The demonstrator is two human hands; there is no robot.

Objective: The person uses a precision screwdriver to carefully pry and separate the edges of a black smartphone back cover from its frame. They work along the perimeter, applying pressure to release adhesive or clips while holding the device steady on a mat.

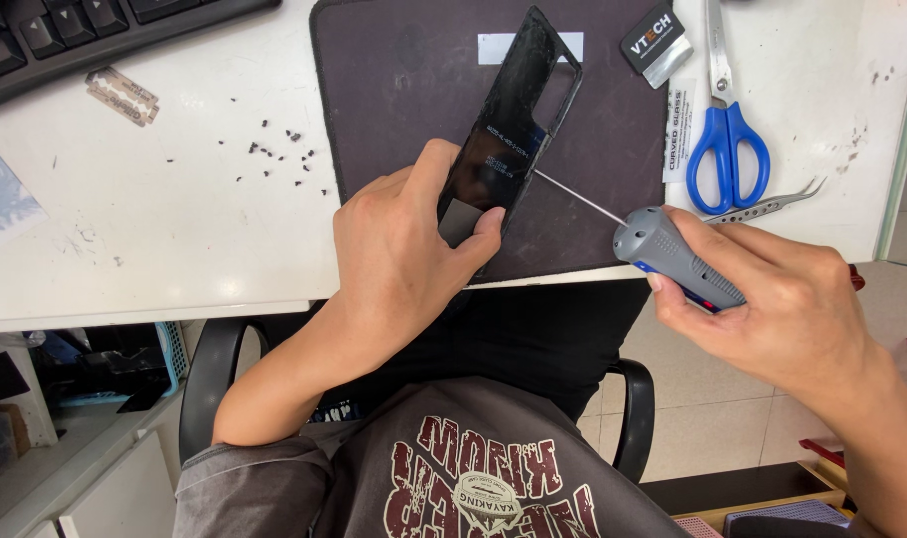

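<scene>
1 head-worn view only, looking steeply down from above the person's chest, close in. Frame covers the near edge of the white desk, the dark work mat, both hands, lap and chair below.

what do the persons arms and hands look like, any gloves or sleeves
Both hands are bare: no gloves, rings or watch show on the left hand or the right hand. Both forearms are uncovered. A short grey fabric sleeve ends above the left elbow; the right arm's sleeve is out of view.
</scene>
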